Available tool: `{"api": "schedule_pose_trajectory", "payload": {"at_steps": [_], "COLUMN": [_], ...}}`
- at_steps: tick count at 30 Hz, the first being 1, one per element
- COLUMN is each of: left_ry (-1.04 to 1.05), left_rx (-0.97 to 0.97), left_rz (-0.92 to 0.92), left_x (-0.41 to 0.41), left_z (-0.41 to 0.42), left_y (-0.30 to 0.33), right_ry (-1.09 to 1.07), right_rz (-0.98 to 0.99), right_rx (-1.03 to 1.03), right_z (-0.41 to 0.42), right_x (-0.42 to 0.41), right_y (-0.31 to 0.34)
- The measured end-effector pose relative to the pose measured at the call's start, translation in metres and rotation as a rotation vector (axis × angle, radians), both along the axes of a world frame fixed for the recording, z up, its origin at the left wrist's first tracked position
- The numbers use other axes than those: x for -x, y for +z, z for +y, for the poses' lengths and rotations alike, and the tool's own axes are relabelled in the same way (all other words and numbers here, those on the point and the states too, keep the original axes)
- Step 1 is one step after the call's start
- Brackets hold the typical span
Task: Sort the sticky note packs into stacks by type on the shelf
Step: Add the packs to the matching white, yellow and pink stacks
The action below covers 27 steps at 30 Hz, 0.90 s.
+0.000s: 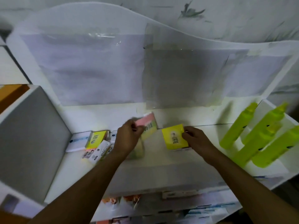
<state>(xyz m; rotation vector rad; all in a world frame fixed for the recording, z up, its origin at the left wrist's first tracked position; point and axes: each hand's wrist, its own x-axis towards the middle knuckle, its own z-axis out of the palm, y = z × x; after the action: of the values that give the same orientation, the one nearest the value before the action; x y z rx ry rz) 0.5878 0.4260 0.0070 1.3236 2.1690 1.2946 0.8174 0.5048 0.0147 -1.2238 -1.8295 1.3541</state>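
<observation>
Left hand [127, 139]: grip pinching a pink-and-yellow pack [148, 125], tilted, lifted above the shelf [161, 168]
Right hand [195, 139]: grip holding a yellow pack [174, 137] by its right edge, low over the shelf; contact unclear
Loose packs [97, 145]: jumbled at the left
Green bottles [257, 138]: far right

Shelf [161, 172]: white surface and white side panels. Back panel [97, 70]: pale lilac-white, with a grey translucent sheet [181, 78] toward 2 o'clock of centre. Wall [226, 16] at 12 o'clock: white with faint grey-green leaf pattern.

Pack in left hand [149, 125]: pink upper face, pale yellow-green lower part, black print. Pack at right hand [174, 138]: bright yellow, black "2207" print. Cluster at 9 o'clock: one yellow pack [96, 139] with black print, one white pack [79, 141] with blue mark, one white pack [102, 151] lettered "STICK" in black. Bottles [252, 139] at 3 o'clock: fluorescent yellow-green with small dark marks.
</observation>
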Motion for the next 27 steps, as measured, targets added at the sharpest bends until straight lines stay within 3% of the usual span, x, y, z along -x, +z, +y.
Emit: {"api": "schedule_pose_trajectory", "payload": {"at_steps": [4, 9, 19, 27], "left_ry": [-0.003, -0.107, -0.014, 0.061], "left_rx": [0.002, -0.023, -0.160, -0.355], "left_rz": [-0.766, -1.038, -0.909, -0.488], "left_x": [0.008, 0.020, 0.033, 0.077], "left_z": [-0.006, -0.032, -0.094, -0.181], "left_y": [0.004, 0.013, 0.069, 0.148], "right_ry": [0.015, 0.063, 0.186, 0.290], "right_rz": [0.129, 0.338, 0.560, 0.796], "right_rx": [0.066, 0.202, 0.173, 0.251], "right_z": [-0.002, -0.007, -0.038, -0.097], "right_x": [0.011, 0.028, 0.097, 0.171], "right_y": [0.009, 0.016, 0.068, 0.126]}}
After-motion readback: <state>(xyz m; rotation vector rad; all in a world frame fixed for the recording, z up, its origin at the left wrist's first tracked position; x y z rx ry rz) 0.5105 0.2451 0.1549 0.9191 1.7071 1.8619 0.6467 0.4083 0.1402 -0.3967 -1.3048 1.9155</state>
